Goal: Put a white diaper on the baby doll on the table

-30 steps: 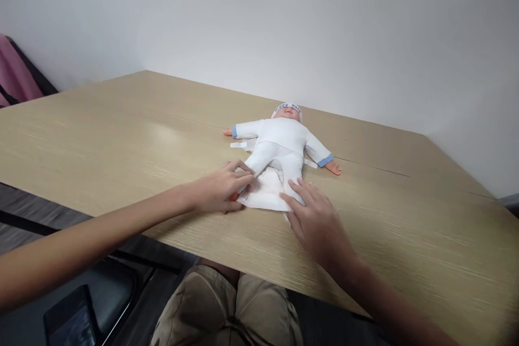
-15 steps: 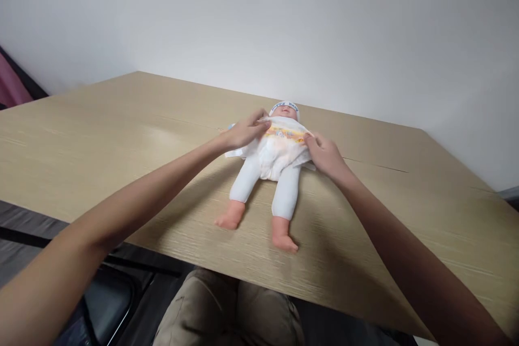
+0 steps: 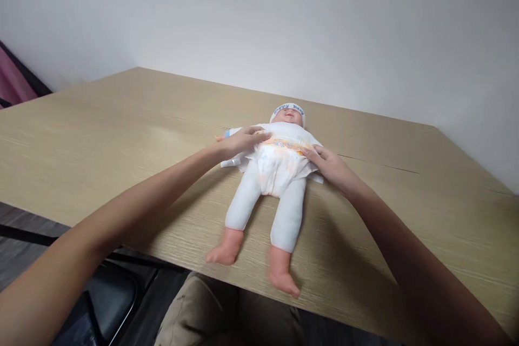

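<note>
A baby doll (image 3: 284,227) in white clothing lies on its back, feet towards me, with a lettered white hat (image 3: 288,108) on its head. A white diaper (image 3: 274,173) with an orange patterned waistband is between its legs, and its front panel covers the belly. My left hand (image 3: 248,139) grips the panel's upper corner on the left, thumb on top. On the opposite side, my right hand (image 3: 327,163) holds the other corner between thumb and fingers. White side tabs (image 3: 230,162) of the diaper stick out beside the doll's hips. Some fingertips are hidden under the diaper.
The wooden table (image 3: 101,135) stands against a pale wall (image 3: 243,21). A dark chair (image 3: 107,297) is below the table edge at lower left. Pink cloth (image 3: 14,78) shows at the far left.
The front panel has gone from being raised near the doll's chin to lying lower across its belly. Both hands have come down with it. The doll's feet appear closer to the table's near edge.
</note>
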### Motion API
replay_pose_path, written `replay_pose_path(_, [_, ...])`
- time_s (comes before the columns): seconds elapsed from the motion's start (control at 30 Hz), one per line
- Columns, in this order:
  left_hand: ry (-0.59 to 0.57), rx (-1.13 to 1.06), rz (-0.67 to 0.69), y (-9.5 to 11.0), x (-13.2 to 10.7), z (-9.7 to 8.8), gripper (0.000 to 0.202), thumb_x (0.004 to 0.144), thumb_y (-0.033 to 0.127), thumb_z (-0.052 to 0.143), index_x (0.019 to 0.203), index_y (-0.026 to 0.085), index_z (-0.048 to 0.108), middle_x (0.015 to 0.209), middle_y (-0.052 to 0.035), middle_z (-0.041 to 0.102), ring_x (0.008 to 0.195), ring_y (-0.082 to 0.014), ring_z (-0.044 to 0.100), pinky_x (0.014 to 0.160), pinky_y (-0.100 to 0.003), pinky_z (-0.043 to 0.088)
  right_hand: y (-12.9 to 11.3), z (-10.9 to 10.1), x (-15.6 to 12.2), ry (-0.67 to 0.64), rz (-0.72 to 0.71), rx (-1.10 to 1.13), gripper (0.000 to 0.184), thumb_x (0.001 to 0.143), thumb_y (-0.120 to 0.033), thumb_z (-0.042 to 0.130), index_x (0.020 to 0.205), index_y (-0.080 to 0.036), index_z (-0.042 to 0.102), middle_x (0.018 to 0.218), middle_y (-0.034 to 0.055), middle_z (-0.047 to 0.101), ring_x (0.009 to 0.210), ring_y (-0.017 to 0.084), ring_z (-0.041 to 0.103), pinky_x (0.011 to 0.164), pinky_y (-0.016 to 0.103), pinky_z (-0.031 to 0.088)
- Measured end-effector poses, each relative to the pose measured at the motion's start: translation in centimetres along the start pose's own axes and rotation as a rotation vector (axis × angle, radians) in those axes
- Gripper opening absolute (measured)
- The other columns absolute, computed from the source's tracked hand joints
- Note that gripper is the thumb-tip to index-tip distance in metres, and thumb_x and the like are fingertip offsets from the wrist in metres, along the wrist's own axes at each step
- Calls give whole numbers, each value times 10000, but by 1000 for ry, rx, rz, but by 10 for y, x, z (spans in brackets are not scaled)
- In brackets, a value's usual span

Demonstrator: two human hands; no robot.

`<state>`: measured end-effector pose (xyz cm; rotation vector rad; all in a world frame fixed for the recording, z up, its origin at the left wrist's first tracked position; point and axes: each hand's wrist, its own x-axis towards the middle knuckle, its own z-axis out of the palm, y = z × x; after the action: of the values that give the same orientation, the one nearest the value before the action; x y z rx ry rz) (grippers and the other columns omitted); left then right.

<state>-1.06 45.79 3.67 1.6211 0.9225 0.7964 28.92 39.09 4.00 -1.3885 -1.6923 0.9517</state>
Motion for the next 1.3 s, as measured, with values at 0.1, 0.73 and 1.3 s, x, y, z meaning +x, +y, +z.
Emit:
replay_pose_path(0.1, [129, 156, -27, 13, -2, -2, 375, 979, 560, 745, 1109, 211, 700, 975, -40, 749, 833, -191, 654, 776, -315, 483, 1, -16, -6, 70, 24, 0, 559, 849, -684, 836, 1146, -219, 746, 1067, 92, 818, 927, 253, 756, 822, 376, 628])
replay_pose_path(0.73, [7, 1071, 467, 57, -5, 98, 572, 933, 688, 736, 1219, 193, 768, 1360, -165, 693, 1300, -449, 529, 1083, -602, 421, 49, 4, -60, 337, 56, -673, 277, 965, -512, 718, 948, -254, 620, 810, 27, 701, 859, 277, 656, 720, 364, 405])
replay_pose_path(1.3, [49, 1049, 459, 45, -7, 100, 674, 867, 662, 773, 1374, 221, 730, 1560, -130, 629, 1424, -456, 471, 1171, -604, 422, 18, -12, -58, 265, 60, -88, 429, 936, -634, 595, 746, -252, 547, 644, -31, 476, 606, 164, 444, 597, 312, 372])
